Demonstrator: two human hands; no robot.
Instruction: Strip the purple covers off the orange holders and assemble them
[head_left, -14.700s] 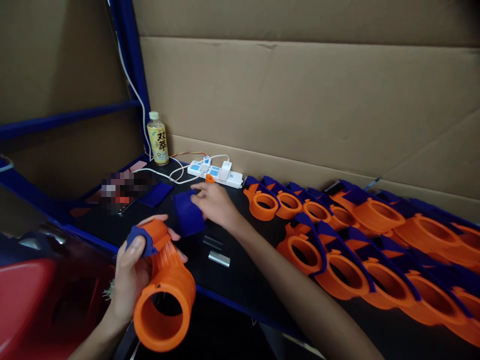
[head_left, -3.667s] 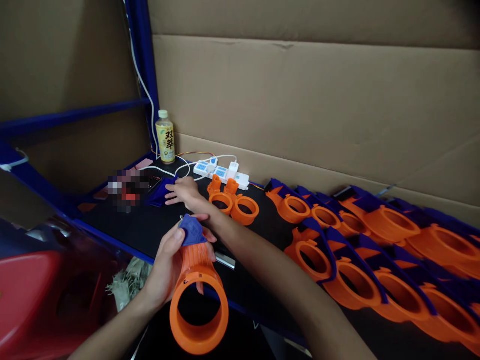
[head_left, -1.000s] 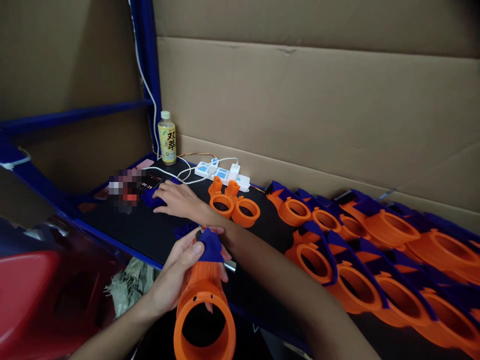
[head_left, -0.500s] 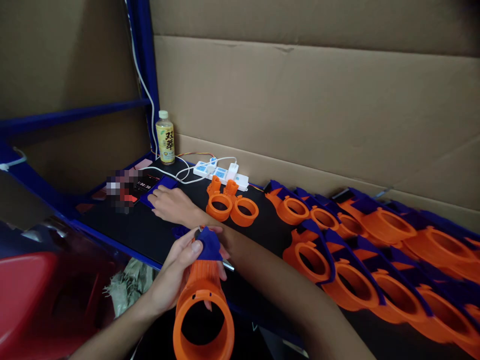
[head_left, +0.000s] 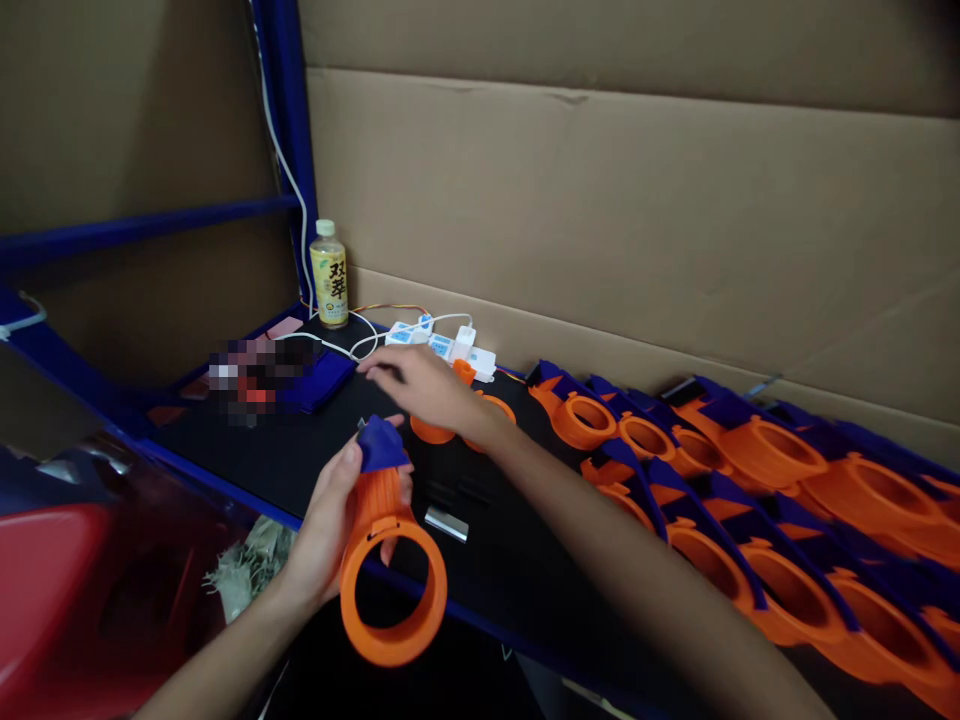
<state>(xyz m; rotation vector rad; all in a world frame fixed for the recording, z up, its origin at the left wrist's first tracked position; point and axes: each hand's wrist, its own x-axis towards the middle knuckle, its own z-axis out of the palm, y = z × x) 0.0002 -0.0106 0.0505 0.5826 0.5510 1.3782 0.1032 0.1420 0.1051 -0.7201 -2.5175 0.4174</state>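
Right hand (head_left: 431,385) has moved off the blue sheets (head_left: 326,382), which lie beyond the other grip; it is loosely bent, nothing seen in it, so seemingly free. Left hand (head_left: 324,525) firmly holds the orange holder (head_left: 379,500), its ring (head_left: 394,648) below the fingers.

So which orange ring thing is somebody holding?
The blue-tipped orange piece gripped in the left hand, its round opening facing us. The other orange pieces rest on the black table.

A smooth plastic orange ring-ended holder (head_left: 376,503) contrasts with a flat silver strip (head_left: 447,524), gleaming like metal, and matt brown cardboard panels (head_left: 622,210).
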